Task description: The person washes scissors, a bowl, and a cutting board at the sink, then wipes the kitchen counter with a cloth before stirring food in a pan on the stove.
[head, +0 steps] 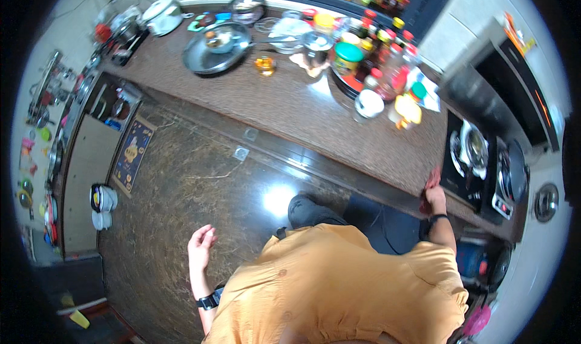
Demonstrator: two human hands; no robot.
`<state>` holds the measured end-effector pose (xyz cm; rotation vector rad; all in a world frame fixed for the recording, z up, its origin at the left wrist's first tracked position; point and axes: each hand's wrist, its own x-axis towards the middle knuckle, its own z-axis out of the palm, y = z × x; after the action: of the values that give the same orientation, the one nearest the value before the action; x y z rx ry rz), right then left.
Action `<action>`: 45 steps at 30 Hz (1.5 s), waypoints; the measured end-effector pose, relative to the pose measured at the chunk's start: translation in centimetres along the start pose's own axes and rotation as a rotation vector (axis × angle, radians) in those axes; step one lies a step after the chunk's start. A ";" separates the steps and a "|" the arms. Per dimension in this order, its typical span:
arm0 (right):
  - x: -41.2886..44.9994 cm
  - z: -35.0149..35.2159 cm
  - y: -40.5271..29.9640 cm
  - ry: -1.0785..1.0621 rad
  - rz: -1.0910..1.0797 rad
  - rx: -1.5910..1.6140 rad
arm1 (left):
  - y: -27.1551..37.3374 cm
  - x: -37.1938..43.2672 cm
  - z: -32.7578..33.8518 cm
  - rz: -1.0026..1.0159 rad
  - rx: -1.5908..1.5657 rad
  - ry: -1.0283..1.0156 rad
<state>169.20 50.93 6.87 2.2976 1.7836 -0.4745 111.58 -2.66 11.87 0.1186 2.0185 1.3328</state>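
Observation:
My right hand (436, 199) grips a dark red cloth (434, 177) at the front edge of the brown countertop (290, 103), just left of the black gas stove (463, 180). Part of the cloth lies on the counter and part hangs over the edge. Away to the left, my left hand (199, 246) hangs over the dark marbled floor (181, 199). Its fingers are loosely curled, and nothing is plainly held in them.
A round tray (345, 87) carries several bottles and jars. Near it stand a white-lidded jar (368, 103) and a green-capped bottle (408, 108). A large pan (218, 62) holding a bowl, a small glass bowl (265, 66) and a white pot (162, 15) sit farther left.

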 end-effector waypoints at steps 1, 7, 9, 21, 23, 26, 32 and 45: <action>0.7 1.6 -0.7 0.010 -0.037 -0.087 | 0.9 1.7 0.0 0.020 -0.009 -0.031; -7.5 6.2 -23.3 0.075 -0.511 -0.155 | 6.6 12.2 -3.7 0.218 -0.037 -0.114; -9.4 7.6 -33.2 0.138 -0.572 -0.059 | 9.6 15.1 -6.3 0.226 0.037 -0.090; -26.6 17.9 -83.2 -0.023 -1.372 0.019 | 9.9 24.4 -30.8 0.012 -0.213 0.403; -30.5 18.7 -90.9 -0.050 -1.353 -0.019 | 7.8 26.6 -35.2 -0.043 -0.271 0.485; -34.3 21.6 -100.2 0.047 -1.404 -0.058 | 5.8 29.9 -41.8 -0.044 -0.207 0.554; -41.9 25.6 -114.8 0.136 -1.316 -0.166 | 7.6 41.5 -56.1 0.014 -0.423 0.634; -55.6 35.5 -156.4 0.231 -1.397 -0.173 | 17.0 69.7 -83.0 0.106 -0.232 0.507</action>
<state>1.04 28.46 0.86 0.6741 3.1280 -0.1708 4.92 -28.47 9.45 -0.2472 2.2649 1.7917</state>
